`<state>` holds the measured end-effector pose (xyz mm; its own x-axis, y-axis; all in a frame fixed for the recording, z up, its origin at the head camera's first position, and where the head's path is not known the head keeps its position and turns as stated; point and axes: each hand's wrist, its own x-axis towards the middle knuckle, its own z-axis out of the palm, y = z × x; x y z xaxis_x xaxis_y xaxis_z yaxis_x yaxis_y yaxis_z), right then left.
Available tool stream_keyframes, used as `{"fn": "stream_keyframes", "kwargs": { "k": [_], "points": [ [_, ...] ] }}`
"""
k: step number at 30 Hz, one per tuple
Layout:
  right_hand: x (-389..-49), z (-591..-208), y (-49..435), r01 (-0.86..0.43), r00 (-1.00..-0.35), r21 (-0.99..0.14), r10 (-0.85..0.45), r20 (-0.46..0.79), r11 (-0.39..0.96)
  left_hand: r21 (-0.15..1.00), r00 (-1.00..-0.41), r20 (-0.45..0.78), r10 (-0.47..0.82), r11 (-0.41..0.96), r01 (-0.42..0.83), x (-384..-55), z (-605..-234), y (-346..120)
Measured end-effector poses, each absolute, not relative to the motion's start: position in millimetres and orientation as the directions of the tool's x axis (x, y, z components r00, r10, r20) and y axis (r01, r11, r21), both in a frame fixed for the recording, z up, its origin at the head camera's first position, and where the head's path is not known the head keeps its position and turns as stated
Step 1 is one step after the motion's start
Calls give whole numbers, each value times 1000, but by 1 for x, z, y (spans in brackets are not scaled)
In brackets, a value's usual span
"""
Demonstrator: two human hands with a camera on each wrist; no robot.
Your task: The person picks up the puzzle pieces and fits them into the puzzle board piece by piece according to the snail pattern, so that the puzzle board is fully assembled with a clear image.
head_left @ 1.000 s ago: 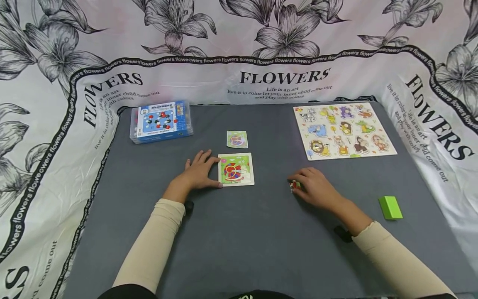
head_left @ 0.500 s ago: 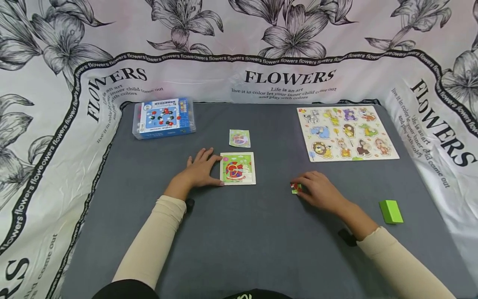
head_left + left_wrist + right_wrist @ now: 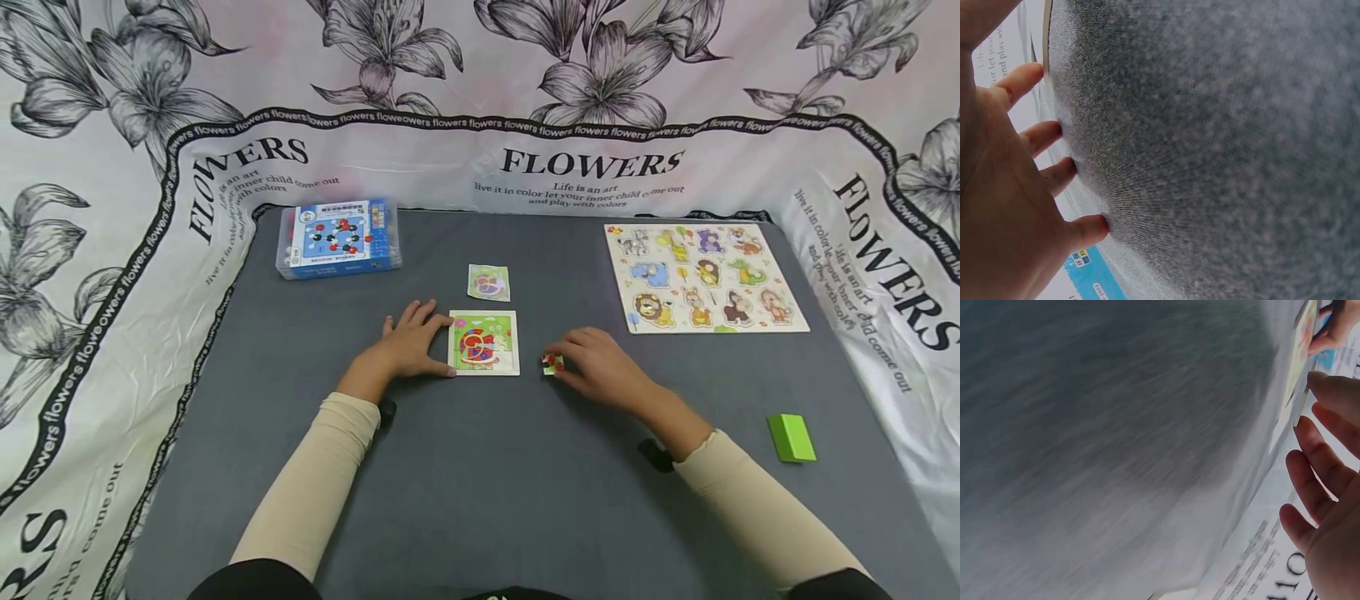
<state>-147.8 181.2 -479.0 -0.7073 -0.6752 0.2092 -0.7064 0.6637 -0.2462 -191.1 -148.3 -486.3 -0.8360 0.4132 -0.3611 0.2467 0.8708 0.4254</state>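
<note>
A small square jigsaw board (image 3: 504,331) with a white rim and a red-and-green picture lies on the grey table. My left hand (image 3: 408,346) is spread at its left side, thumb and index fingertip right at that edge. In the left wrist view the board's thin edge (image 3: 1046,37) meets one fingertip. My right hand (image 3: 600,367) pinches a small red-and-green puzzle piece (image 3: 551,364) between thumb and fingers, just right of the board. Seen from the right wrist, the puzzle piece (image 3: 1302,403) is edge-on, and the remaining fingers are loosely bent.
Behind the board lies a small picture card (image 3: 489,283). A blue-lidded plastic box (image 3: 341,242) stands at the back left, and an animal picture board (image 3: 705,279) at the back right. A green block (image 3: 792,438) is at the right. Flower-printed cloth (image 3: 420,167) borders the grey surface.
My right hand has moved left toward the jigsaw board with the puzzle piece in its pinch. The left hand stays at the board's left edge. The head view has shifted slightly.
</note>
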Motion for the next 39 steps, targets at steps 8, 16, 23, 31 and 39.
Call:
{"fn": "stream_keyframes", "kwargs": {
  "k": [8, 16, 23, 31, 39],
  "points": [
    [-158, -485, 143, -740, -672, -232, -701, 238, 631, 436, -832, -367, 416, 867, 241, -191, -485, -145],
    [-159, -499, 126, -707, -706, -249, -679, 200, 662, 441, -829, -364, 425, 862, 249, -190, -486, -143],
    [-161, -499, 122, -703, -709, -261, -679, 189, 661, 433, -835, -365, 412, 869, 239, -190, -486, -143],
    [-162, -499, 118, -731, -681, -230, -700, 214, 642, 425, -838, -365, 405, 874, 237, -191, -485, -145],
    [-164, -493, 116, -740, -672, -184, -719, 176, 647, 427, -838, -366, 405, 873, 236, -191, -484, -147]
  ]
}}
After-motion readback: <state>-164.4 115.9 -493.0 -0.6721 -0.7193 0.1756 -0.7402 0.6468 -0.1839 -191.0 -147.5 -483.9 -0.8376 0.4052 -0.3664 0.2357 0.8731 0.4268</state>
